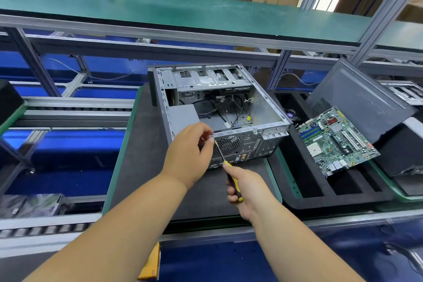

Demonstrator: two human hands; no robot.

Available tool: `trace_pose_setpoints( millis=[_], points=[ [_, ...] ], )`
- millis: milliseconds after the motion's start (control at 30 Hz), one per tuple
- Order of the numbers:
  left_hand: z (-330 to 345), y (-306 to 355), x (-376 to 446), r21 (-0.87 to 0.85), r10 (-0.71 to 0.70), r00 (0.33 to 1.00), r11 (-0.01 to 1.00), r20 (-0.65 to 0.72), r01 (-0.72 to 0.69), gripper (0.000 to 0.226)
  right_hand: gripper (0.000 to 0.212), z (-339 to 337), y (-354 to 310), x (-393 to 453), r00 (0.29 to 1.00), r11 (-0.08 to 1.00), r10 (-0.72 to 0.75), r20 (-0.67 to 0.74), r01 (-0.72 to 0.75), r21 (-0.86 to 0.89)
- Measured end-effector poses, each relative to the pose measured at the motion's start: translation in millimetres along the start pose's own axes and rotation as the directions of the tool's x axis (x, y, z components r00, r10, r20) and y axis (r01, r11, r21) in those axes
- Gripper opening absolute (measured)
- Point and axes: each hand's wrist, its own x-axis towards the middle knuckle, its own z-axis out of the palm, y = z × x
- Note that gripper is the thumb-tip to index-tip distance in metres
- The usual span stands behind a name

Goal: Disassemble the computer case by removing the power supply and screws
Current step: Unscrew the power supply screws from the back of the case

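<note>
An open grey computer case (263, 103) lies on its side on a dark foam mat (146, 144), its rear panel facing me. The grey power supply (183, 115) sits in the near left corner of the case, with loose cables behind it. My right hand (245, 190) grips a yellow-and-black screwdriver (232, 181), its shaft angled up to the rear panel beside the fan grille (230, 144). My left hand (187, 153) is at the shaft's tip, fingers curled and pinching there against the rear panel. The screw itself is hidden by my fingers.
A green motherboard (336, 139) leans in a black slotted foam tray (320, 190) to the right. A dark side panel (357, 96) leans behind it. Roller conveyor rails (68, 107) run on the left. A green shelf (160, 11) spans overhead.
</note>
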Motion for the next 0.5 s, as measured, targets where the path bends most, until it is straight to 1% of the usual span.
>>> trace_pose_setpoints(
  millis=[33, 67, 100, 133, 167, 233, 300, 367, 433, 500],
  points=[
    [4, 5, -4, -0.030, -0.108, 0.994, 0.994, 0.030, 0.109, 0.003, 0.020, -1, 1, 1, 1.000, 1.000, -0.019, -0.006, 0.019, -0.010],
    [9, 9, -7, -0.049, -0.240, 0.965, 0.968, 0.100, 0.246, 0.006, 0.019, -1, 2, 2, 0.999, 0.999, -0.035, -0.012, 0.035, -0.022],
    [14, 12, -9, -0.065, -0.362, 0.911, 0.922, 0.198, 0.381, 0.009, 0.018, -1, 2, 2, 0.999, 0.998, -0.045, -0.017, 0.045, -0.034],
    [18, 14, -10, -0.094, -0.453, 0.840, 0.862, 0.298, 0.498, 0.011, 0.018, 0, 1, 1, 0.998, 0.998, -0.051, -0.024, 0.050, -0.049],
    [21, 17, -10, -0.151, -0.505, 0.771, 0.790, 0.388, 0.594, 0.013, 0.019, 1, 0, -1, 0.998, 0.996, -0.053, -0.029, 0.051, -0.068],
    [24, 20, -10, -0.320, -0.538, 0.670, 0.605, 0.511, 0.729, 0.015, 0.022, 4, -2, -3, 0.998, 0.994, -0.045, -0.035, 0.041, -0.106],
    [24, 22, -9, -0.456, -0.535, 0.606, 0.399, 0.589, 0.796, 0.014, 0.025, 6, -4, -6, 0.999, 0.993, -0.022, -0.044, 0.017, -0.115],
    [24, 22, -7, -0.501, -0.536, 0.558, 0.265, 0.633, 0.824, 0.015, 0.026, 7, -6, -9, 0.999, 0.995, 0.001, -0.044, -0.006, -0.103],
    [23, 21, -5, -0.510, -0.543, 0.534, 0.211, 0.649, 0.834, 0.014, 0.031, 8, -8, -12, 0.999, 0.996, 0.028, -0.041, -0.031, -0.084],
    [23, 21, -4, -0.518, -0.554, 0.536, 0.207, 0.637, 0.830, 0.012, 0.042, 10, -10, -14, 0.998, 0.996, 0.058, -0.039, -0.061, -0.072]
  ],
)
